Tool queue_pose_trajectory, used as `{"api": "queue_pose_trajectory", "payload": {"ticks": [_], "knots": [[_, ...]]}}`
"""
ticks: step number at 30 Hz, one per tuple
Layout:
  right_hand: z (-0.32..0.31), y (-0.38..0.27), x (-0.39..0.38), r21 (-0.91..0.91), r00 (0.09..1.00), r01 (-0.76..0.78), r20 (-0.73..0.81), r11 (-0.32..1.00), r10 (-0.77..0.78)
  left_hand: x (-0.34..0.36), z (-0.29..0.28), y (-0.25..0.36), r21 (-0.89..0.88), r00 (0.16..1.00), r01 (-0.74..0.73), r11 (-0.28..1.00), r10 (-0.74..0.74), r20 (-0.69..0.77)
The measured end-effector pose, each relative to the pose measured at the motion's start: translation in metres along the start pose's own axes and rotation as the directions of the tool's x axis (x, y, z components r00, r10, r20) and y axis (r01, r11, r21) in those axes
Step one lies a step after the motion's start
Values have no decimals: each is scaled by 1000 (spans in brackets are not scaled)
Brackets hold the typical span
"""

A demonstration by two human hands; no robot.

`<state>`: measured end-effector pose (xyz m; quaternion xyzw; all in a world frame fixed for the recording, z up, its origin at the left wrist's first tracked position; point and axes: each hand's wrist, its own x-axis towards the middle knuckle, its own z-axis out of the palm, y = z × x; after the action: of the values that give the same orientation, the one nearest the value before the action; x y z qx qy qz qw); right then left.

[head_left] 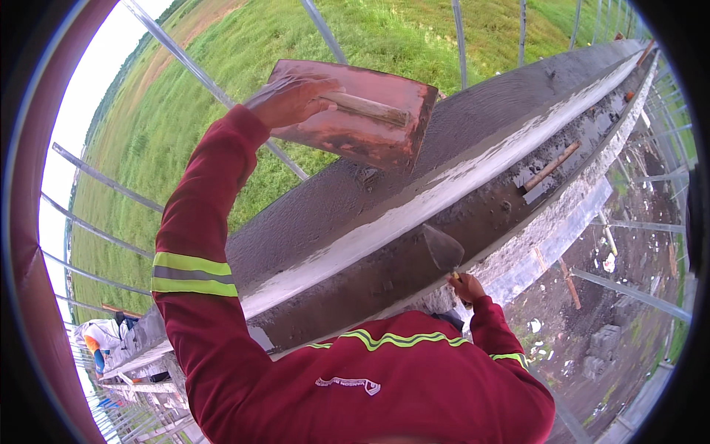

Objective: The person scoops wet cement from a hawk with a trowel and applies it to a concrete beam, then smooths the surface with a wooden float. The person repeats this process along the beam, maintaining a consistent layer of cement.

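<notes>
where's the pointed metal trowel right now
In the head view, just right of centre, the pointed grey metal trowel is in the person's right hand, its blade seen against the dark, wet-looking concrete trough.

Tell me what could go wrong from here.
The left hand holds the reddish float near one end of its handle, so it might tip. Its lower edge could then mark the grey mortar. The trowel in the right hand might gouge the dark channel.
</notes>
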<state>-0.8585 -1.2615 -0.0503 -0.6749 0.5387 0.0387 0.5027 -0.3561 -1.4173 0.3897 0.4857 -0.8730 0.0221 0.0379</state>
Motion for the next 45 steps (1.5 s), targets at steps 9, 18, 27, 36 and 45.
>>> {"api": "queue_pose_trajectory", "payload": {"ticks": [9, 18, 27, 36, 45], "knots": [[-13, -14, -6, 67, 998, -31, -45, 997, 34, 46, 36, -7, -40, 958, -215, 976, 219, 184], [-14, -13, 3, 5, 998, -14, -55, 1000, 15, 0, 47, -21, -35, 984, -44, 998, 49, 170], [-18, -21, 2, -50, 999, -35, -3, 998, 35, -80, 33, 2, -115, 977, 207, 972, -200, 73], [-7, -5, 11, -150, 996, 71, -52, 986, -79, -191, 21, 67, -234, 869, 491, 839, -489, 68], [-13, -25, 12, -42, 997, 61, 43, 997, -59, -207, -12, 215, -95, 802, 588, 803, -595, -58]]}}
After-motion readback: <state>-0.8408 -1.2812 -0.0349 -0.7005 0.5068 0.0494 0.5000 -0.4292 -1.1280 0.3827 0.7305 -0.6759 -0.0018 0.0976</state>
